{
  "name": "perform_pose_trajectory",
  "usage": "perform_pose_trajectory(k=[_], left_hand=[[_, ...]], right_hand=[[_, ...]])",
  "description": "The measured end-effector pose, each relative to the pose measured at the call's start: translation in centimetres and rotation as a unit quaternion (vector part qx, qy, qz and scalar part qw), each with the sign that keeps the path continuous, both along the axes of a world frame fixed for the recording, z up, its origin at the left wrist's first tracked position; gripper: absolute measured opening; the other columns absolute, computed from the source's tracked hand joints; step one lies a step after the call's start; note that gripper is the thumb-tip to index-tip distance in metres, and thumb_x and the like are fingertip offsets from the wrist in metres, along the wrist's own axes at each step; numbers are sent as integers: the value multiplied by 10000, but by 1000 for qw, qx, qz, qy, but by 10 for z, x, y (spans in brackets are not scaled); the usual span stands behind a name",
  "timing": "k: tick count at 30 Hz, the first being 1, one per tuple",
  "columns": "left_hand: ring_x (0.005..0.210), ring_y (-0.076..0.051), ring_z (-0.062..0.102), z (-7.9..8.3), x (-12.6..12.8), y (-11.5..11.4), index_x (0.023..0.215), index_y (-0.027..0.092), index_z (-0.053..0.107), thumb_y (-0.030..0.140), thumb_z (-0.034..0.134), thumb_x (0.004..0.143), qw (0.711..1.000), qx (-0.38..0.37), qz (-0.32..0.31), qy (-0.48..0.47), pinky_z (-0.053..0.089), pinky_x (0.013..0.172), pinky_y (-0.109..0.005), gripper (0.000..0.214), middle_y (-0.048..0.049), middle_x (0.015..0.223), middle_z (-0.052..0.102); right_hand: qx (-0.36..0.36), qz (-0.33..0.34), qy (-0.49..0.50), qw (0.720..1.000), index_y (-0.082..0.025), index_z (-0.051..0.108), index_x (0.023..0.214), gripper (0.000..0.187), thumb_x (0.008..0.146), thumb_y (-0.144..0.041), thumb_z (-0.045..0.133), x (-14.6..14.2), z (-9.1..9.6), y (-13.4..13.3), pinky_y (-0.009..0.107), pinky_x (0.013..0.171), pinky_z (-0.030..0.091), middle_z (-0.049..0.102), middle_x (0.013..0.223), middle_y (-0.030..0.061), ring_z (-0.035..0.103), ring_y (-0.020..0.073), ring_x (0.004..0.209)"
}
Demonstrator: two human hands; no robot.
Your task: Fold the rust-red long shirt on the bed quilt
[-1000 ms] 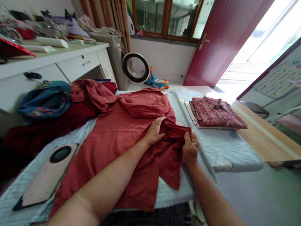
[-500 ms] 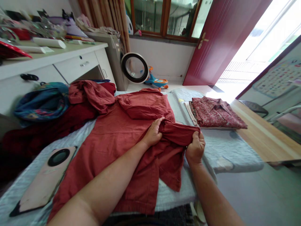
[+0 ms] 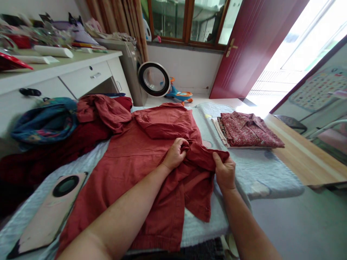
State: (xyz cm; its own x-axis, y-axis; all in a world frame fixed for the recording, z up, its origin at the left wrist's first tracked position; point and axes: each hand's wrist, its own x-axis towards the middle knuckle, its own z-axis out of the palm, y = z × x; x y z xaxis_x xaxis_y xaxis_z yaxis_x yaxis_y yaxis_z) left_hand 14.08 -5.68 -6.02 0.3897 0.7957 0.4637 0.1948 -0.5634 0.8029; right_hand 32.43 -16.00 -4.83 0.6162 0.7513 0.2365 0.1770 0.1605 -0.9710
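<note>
A rust-red shirt (image 3: pixel 135 162) lies spread on a padded pale blue board (image 3: pixel 257 173). My left hand (image 3: pixel 176 154) is closed on a bunch of its cloth near the middle of the right side. Just to the right, my right hand (image 3: pixel 224 170) pinches the end of the same bunched fold, which looks like a sleeve (image 3: pixel 202 155). The fold is lifted slightly off the shirt between the two hands.
A folded red patterned garment (image 3: pixel 248 130) lies on the board's far right. A heap of dark red and blue clothes (image 3: pixel 54 126) sits at left below a white desk (image 3: pixel 59 68). A flat pink device (image 3: pixel 48 209) rests near left. A washing machine (image 3: pixel 143 72) stands behind.
My right hand drew the fold out to the right, then brought it back a little toward the left hand. The left hand's fingers curled tighter on the cloth.
</note>
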Motion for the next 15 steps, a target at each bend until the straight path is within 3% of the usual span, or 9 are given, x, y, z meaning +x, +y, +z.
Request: perform_pose_trajectory(k=[3,7,15], left_hand=[[881,-173,546,3,-1,0,797,193,559,-20,452,673,999,12,42,33,469,848,-314,269,-25,878,552],[837,-181,539,3,0,1,761,203,546,-38,416,642,996,15,75,54,461,814,-314,298,-25,833,548],[969,-194,577,6,-2,-5,943,195,592,46,501,731,999,18,13,40,461,914,-330,274,-47,992,624]], right_hand=[[41,-86,58,994,-161,612,750,347,770,-500,684,3,3,2,265,616,495,639,691,-9,563,130,623],[78,-155,126,977,-179,572,800,351,765,-513,674,7,4,7,257,629,507,638,726,-21,587,124,640],[134,-93,240,957,-193,591,856,311,698,-407,752,10,-1,12,297,756,551,682,807,-29,649,131,724]])
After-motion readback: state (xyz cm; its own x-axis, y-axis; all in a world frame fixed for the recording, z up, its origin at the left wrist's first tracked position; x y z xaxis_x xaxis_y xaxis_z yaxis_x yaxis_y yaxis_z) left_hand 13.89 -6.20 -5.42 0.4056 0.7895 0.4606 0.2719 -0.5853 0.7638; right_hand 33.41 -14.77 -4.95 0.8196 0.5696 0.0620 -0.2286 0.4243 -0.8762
